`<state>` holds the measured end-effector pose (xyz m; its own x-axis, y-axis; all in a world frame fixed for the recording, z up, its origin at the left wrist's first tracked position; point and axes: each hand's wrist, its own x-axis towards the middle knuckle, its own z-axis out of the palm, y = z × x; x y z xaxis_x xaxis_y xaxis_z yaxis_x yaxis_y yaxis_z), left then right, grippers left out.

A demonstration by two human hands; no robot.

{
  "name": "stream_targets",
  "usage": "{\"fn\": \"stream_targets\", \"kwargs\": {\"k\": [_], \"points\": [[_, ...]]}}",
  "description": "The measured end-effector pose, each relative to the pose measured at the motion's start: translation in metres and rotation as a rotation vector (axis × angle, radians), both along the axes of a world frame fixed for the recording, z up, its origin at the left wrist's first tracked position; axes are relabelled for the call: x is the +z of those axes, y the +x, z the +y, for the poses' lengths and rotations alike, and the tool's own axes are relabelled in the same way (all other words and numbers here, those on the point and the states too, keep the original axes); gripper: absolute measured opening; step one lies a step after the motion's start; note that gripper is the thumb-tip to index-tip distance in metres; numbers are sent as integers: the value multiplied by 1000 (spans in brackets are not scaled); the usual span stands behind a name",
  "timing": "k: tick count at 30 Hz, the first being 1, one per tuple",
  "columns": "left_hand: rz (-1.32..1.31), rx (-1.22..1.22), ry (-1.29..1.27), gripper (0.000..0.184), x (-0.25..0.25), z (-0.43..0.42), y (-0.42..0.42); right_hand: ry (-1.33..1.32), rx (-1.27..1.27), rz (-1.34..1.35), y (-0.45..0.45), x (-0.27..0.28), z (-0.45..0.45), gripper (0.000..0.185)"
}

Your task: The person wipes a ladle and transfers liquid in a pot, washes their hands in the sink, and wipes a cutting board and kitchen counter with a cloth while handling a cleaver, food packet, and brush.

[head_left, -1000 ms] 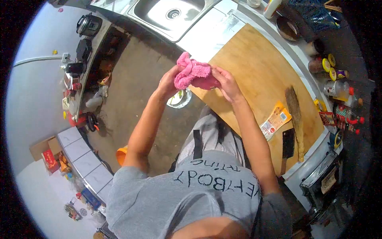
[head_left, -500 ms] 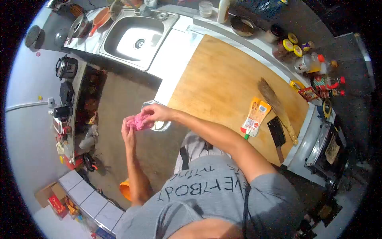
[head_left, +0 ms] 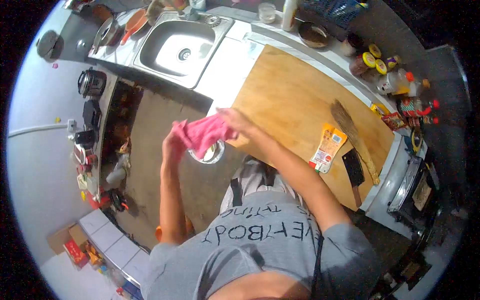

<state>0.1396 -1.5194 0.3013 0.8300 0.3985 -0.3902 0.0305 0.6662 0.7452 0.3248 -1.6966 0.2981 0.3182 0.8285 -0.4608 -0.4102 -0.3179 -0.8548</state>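
Note:
A pink cloth [head_left: 204, 134] is stretched between my two hands, above the floor beside the counter's corner. My left hand [head_left: 173, 143] grips its left end, and my right hand [head_left: 234, 121] grips its right end near the edge of a wooden board [head_left: 285, 95]. Below the cloth, a lined bin [head_left: 215, 154] is partly hidden. On the board lie an orange and white packet [head_left: 329, 148], a cleaver [head_left: 353, 167] with a dark blade, and a long brush-like bundle [head_left: 350, 127].
A steel sink [head_left: 175, 50] is set in the counter at the upper left. Jars [head_left: 362, 64], bottles [head_left: 395, 81] and a bowl [head_left: 313, 35] line the back ledge. A stove [head_left: 412, 187] stands at the right, and a pressure cooker [head_left: 92, 82] at the left.
The cloth was bunched up between my hands; now it is spread out. Both hands first moved left, then slightly back right, and are now farther apart. The view has shifted too.

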Motion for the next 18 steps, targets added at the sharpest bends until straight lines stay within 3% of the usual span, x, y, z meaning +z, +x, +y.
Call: {"fn": "stream_targets", "kwargs": {"k": [1, 2, 3, 4, 5, 6, 9, 11, 14, 15, 16, 18], "points": [[-28, -86, -130, 40, 11, -10, 19, 160, -175, -51, 4, -33, -2, 47], [-43, -173, -256, 46, 23, -21, 38, 151, -281, 221, 16, -36, -13, 42], [1, -152, -58, 59, -15, -19, 51, 229, -408, 309, 25, -31, -23, 36], [210, -185, 14, 58, 12, -40, 75, 214, -439, 342, 36, -20, -35, 34], [207, -81, 197, 59, 4, -56, 94, 193, -478, 373, 46, -11, -47, 32], [175, -131, 237, 57, -7, -58, 104, 188, -478, 371, 54, -10, -58, 32], [94, -159, 257, 49, -15, -69, 130, 260, -442, 260, 84, -1, -89, 29], [50, -330, 128, 49, -19, -67, 139, 75, -520, 105, 99, 11, -110, 28], [112, -194, 46, 50, -22, -97, 167, -4, -655, -139, 115, -6, -129, 27], [101, -236, 158, 55, -32, -110, 175, -33, -705, -178, 110, -7, -129, 28], [-59, -334, 143, 59, -28, -131, 179, -38, -714, -184, 99, -10, -122, 28], [-12, -808, 221, 62, -28, -161, 186, -129, -714, -73, 75, -29, -107, 27]]}}
